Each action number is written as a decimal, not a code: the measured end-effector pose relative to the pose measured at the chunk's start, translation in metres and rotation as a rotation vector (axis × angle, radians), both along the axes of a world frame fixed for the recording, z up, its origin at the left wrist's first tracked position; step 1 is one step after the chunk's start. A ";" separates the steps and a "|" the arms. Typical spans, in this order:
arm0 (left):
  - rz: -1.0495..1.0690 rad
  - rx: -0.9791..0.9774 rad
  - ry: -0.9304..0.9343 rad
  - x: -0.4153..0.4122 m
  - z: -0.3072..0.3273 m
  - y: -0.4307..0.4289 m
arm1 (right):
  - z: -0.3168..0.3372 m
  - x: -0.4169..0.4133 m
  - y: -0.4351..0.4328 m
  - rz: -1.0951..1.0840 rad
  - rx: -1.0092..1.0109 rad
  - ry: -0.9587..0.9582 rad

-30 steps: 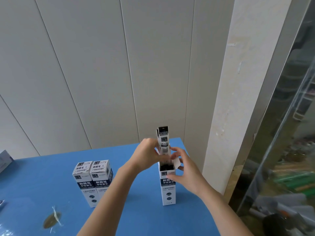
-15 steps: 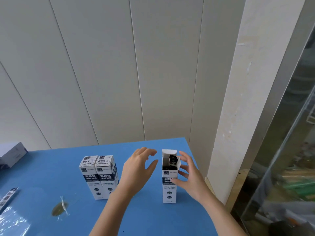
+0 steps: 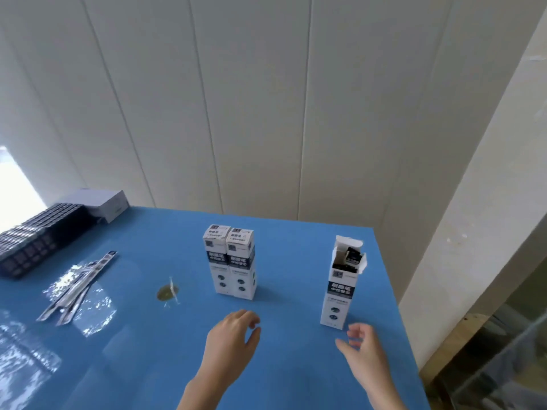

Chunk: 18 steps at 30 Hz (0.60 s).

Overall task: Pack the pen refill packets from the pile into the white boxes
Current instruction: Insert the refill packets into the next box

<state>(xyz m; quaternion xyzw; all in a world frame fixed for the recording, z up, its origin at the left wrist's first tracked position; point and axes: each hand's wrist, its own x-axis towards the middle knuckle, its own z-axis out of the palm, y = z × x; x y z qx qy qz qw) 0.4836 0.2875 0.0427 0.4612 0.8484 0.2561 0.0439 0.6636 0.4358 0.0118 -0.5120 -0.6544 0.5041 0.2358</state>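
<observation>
Both hands have come away from the open white box (image 3: 340,294) since half a second ago, when they flanked its top. Now the left hand (image 3: 232,347) hovers low over the blue table (image 3: 296,365) with its fingers loosely curled and nothing in them, and the right hand (image 3: 365,350) hangs just in front of the box's base, fingers half curled, also empty and not touching the carton. The view has swung left as well, so more of the table's left side shows than before.

The open box stands upright near the table's right edge, its top flaps raised, with the dark ends of refill packets (image 3: 350,255) showing inside the mouth — they sit below the flap tips. Two closed white boxes (image 3: 233,261) stand upright side by side, touching, well to its left.

Farther left, a small pile of loose pen refill packets (image 3: 77,288) lies flat on the table in shiny wrappers. Behind it sits a dark tray of stacked packets (image 3: 38,244), and beside that a grey-white carton (image 3: 103,202) against the wall. A brownish stain (image 3: 167,292) marks the table between the pile and the closed boxes.
</observation>
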 end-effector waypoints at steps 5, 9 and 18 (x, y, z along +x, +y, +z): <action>0.099 -0.063 -0.021 -0.026 -0.016 -0.066 | -0.006 -0.032 -0.052 0.171 -0.024 -0.053; 0.167 -0.062 -0.020 -0.051 -0.016 -0.124 | 0.001 -0.074 -0.103 0.283 0.021 -0.063; 0.275 -0.008 -0.025 -0.140 -0.018 -0.283 | 0.009 -0.191 -0.250 0.458 0.104 -0.044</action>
